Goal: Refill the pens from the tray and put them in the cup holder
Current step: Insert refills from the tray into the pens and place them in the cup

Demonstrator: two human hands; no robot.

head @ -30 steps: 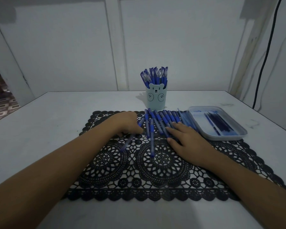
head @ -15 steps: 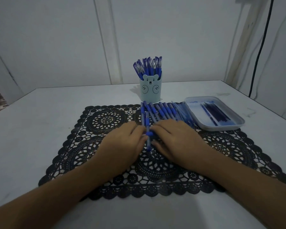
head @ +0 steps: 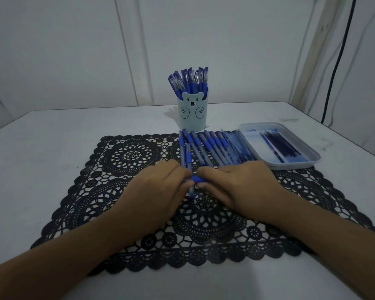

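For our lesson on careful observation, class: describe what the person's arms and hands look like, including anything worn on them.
Both arms are bare as far as the picture shows: no sleeves in view. The left hand and right hand wear no gloves, and no watch, bracelet or ring shows. The light is dim, so finer marks cannot be told.

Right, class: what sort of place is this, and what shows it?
Probably a home desk or craft table: a bear-faced cup holder full of pens, a black lace mat, plain white walls.
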